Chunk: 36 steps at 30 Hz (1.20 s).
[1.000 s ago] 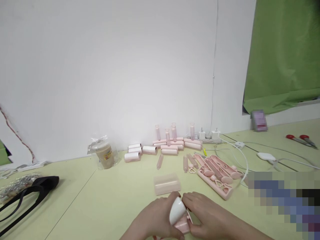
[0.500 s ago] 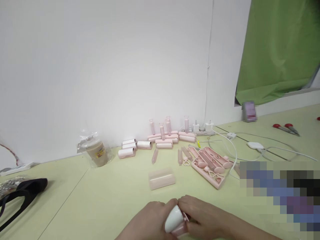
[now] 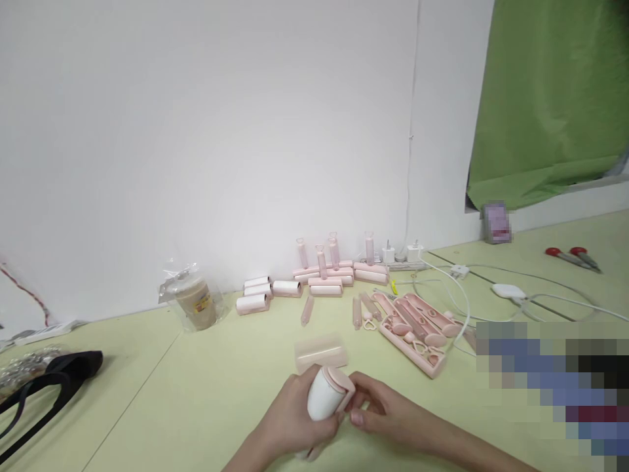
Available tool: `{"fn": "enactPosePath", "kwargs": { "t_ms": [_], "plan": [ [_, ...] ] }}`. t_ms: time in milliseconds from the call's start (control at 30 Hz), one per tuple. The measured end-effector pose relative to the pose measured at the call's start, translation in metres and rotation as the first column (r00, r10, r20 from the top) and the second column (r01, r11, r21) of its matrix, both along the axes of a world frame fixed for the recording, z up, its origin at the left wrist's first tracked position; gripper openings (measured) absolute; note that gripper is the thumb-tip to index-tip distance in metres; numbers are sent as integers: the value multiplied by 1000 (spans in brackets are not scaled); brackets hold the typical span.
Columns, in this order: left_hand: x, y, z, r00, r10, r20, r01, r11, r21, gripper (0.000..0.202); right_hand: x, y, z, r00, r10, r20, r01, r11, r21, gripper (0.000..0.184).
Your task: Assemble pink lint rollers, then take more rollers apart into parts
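My left hand [image 3: 297,410] is wrapped around a lint roller [image 3: 326,392] with a white roll and a pink holder, tilted with its pink end cap up. At the right side of that cap, the curled fingers of my right hand [image 3: 376,406] grip the roller's pink edge; its thumb tip shows in front, and the other fingertips are partly hidden. Just beyond the hands lies a translucent pink cover [image 3: 320,352] on the table.
Several white rolls [image 3: 252,303] and pink lint rollers with upright handles [image 3: 322,262] line the wall. A pink tray [image 3: 413,354] holds small parts. Cables and a white adapter [image 3: 508,292] lie right. A bagged cup [image 3: 199,301], black straps [image 3: 73,367] and scissors [image 3: 572,255] are farther out.
The lint roller has come up and slightly left in my left hand, its pink end cap now turned into view. My right hand has shifted from its lower side to the cap's edge.
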State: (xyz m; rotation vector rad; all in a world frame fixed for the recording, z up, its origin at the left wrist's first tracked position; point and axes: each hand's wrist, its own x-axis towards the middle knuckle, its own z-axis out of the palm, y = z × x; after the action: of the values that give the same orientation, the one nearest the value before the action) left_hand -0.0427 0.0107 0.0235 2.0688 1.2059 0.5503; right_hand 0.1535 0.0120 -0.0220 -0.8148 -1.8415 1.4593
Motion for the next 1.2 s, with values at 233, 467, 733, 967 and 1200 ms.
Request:
{"fn": "enactPosePath", "kwargs": {
  "t_ms": [233, 467, 733, 967, 1200],
  "plan": [
    [20, -6, -29, 851, 169, 497, -98, 981, -166, 48, -21, -13, -16, 952, -9, -305, -32, 991, -129, 56],
    [-16, 36, -45, 874, 300, 382, -330, 944, 14, 81, -2, 9, 1, 924, -316, -216, 314, 948, -47, 50],
    [-19, 25, -56, 962, 106, 252, -82, 991, -102, 52, 24, 15, 31, 916, -383, 117, 325, 881, 344, 33],
    [-16, 13, -54, 977, 72, 200, -40, 987, -158, 61, 21, 8, 32, 907, -256, 333, 51, 855, 516, 32],
    [-16, 16, -57, 971, 39, 237, -9, 992, -127, 61, 17, 4, 34, 853, -262, 451, 12, 875, 485, 26]
  ]
}}
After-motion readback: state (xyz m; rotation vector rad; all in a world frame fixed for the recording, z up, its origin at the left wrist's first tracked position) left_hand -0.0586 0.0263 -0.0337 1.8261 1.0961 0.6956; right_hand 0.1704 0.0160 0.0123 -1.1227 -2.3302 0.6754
